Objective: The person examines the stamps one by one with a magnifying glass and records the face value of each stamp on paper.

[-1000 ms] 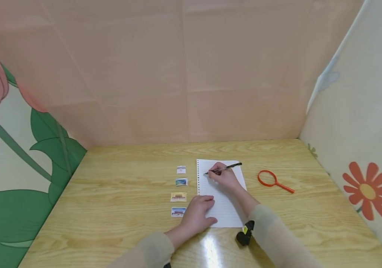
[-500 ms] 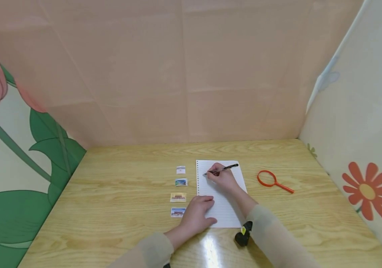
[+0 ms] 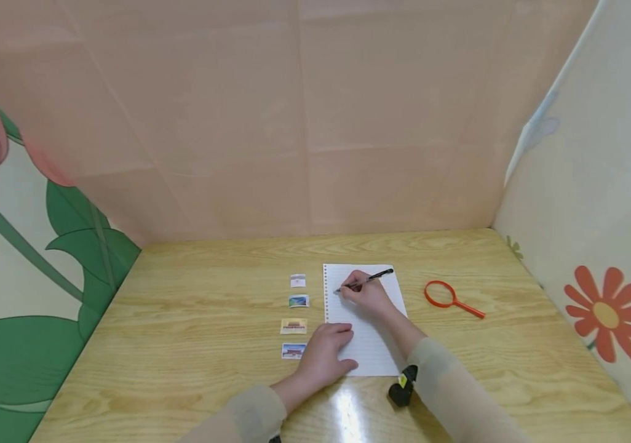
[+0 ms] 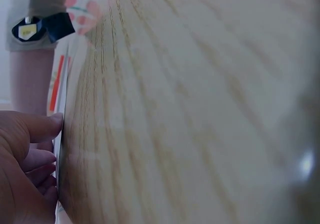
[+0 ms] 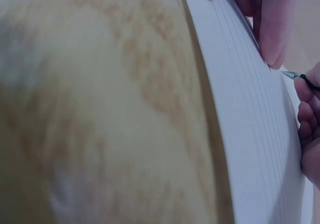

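A lined sheet of paper (image 3: 371, 351) with punched holes down its left edge lies on the table. My right hand (image 3: 369, 296) pinches a black pen (image 3: 377, 275), its tip at the upper left part of the sheet. The pen's pointed tip (image 5: 289, 74) also shows in the right wrist view. My left hand (image 3: 325, 354) rests on the paper's lower left with the thumb spread. In the left wrist view the left hand (image 4: 22, 159) lies along the sheet's edge. Any writing is too small to make out.
Several small picture cards stand in a column left of the paper, among them a yellow card (image 3: 294, 326) and a blue-green card (image 3: 299, 301). The lowest card (image 3: 293, 351) is partly covered by the left hand. A red magnifying glass (image 3: 467, 309) lies to the right.
The pen's top end has swung slightly left, and the right hand has shifted a little. The left hand stays in place on the paper.
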The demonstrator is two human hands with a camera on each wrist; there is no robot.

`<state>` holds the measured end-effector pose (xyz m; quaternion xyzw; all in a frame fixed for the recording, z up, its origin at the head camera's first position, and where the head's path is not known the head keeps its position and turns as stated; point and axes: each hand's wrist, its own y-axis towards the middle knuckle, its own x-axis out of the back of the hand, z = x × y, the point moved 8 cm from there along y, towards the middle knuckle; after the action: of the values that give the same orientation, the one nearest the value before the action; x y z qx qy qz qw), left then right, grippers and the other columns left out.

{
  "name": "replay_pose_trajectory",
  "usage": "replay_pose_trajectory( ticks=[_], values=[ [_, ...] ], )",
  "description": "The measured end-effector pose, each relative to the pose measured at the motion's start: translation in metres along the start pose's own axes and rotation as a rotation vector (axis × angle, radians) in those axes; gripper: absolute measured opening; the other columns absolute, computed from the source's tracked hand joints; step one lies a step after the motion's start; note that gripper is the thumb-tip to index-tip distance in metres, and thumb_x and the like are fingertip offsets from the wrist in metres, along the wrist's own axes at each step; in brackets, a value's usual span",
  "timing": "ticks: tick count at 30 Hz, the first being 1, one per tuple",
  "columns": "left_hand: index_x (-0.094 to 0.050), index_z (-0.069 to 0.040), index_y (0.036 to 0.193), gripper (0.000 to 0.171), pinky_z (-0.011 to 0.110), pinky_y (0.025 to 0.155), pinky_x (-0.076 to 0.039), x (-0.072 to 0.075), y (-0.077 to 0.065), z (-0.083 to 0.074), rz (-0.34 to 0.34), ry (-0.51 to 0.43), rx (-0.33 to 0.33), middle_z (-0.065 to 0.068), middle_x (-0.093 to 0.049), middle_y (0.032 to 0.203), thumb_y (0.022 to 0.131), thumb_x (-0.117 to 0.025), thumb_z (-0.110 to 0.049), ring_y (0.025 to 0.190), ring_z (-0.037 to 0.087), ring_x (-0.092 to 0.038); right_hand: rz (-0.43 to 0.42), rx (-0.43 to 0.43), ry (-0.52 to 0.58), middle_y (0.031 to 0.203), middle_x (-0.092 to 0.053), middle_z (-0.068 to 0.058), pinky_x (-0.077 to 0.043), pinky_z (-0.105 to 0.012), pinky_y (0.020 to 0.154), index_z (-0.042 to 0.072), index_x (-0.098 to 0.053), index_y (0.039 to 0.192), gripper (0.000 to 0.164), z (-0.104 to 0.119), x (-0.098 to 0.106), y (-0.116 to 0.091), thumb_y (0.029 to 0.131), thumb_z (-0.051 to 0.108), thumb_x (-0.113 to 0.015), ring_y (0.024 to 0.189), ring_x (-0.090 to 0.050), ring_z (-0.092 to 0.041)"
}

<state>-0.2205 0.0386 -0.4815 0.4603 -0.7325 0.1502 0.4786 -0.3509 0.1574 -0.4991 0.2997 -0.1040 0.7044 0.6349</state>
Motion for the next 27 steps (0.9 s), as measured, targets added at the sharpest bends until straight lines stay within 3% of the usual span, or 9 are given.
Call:
replay_pose_trajectory(
  ticks=[9,19,27],
  values=[
    [-0.068,-0.003,0.124,0.055,0.033,0.107,-0.039,-0.002,0.001,0.002,0.011,0.016,0.013,0.005,-0.061,0.134,0.077,-0.084,-0.027,0.123,0.023,-0.053,0.088,0.013,0.043,0.074,-0.065,0.005,-0.045,-0.021,0.062,0.01,-0.067,0.082,0.006,0.004,-0.004,-0.003,0.083,0.007,-0.072,0.068,-0.057,-0.01],
    [-0.067,-0.003,0.124,0.055,0.033,0.108,-0.038,-0.003,0.0,0.002,0.014,0.025,0.014,0.004,-0.061,0.134,0.078,-0.083,-0.028,0.123,0.023,-0.053,0.115,0.066,0.046,0.069,-0.061,0.006,-0.042,-0.02,0.058,0.009,-0.067,0.08,0.006,0.005,-0.006,-0.004,0.083,0.007,-0.071,0.064,-0.052,-0.008],
    [-0.067,-0.003,0.124,0.055,0.033,0.107,-0.039,-0.002,0.0,0.001,0.015,0.032,0.005,0.004,-0.061,0.133,0.078,-0.083,-0.028,0.122,0.023,-0.054,0.033,-0.026,0.134,0.071,-0.063,0.003,-0.043,-0.02,0.054,0.006,-0.065,0.087,0.005,-0.005,0.004,-0.002,0.088,0.008,-0.07,0.06,-0.055,-0.011]
  ],
)
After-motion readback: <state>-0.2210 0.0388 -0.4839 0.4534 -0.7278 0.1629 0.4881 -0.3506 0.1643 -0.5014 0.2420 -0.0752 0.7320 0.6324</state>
